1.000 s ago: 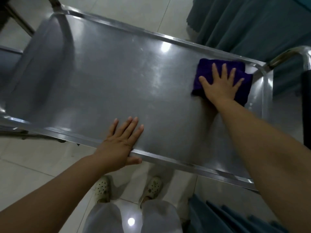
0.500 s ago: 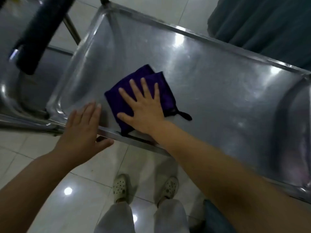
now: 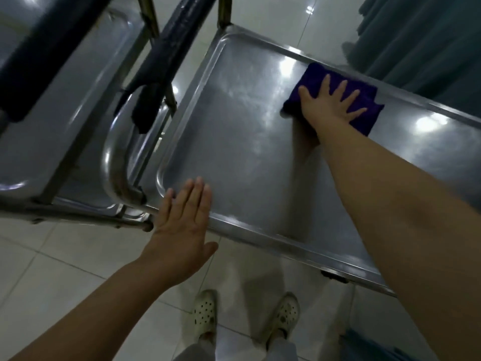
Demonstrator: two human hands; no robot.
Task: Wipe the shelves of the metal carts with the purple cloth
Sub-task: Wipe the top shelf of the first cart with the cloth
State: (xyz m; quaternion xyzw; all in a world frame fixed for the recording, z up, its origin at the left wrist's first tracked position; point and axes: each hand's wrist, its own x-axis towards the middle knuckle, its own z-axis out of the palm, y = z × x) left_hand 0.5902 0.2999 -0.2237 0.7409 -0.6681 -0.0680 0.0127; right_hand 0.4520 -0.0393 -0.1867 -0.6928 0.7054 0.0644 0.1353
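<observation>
A shiny metal cart shelf [image 3: 234, 142] with a raised rim fills the middle of the head view. The folded purple cloth [image 3: 364, 100] lies flat on it near the far rim. My right hand [image 3: 328, 105] presses down on the cloth with fingers spread. My left hand [image 3: 182, 217] rests flat on the shelf's near rim at the left corner, fingers together, holding nothing.
A second metal cart [image 3: 57, 105] stands close on the left, its dark padded handle [image 3: 166, 56] and a curved steel tube [image 3: 114, 162] between the two shelves. Dark green curtain [image 3: 421, 43] hangs at the far right. White tiled floor and my feet [image 3: 205, 311] lie below.
My right hand has slid the cloth from the near left of the shelf to the far rim. My left hand stays on the near rim. The view has shifted.
</observation>
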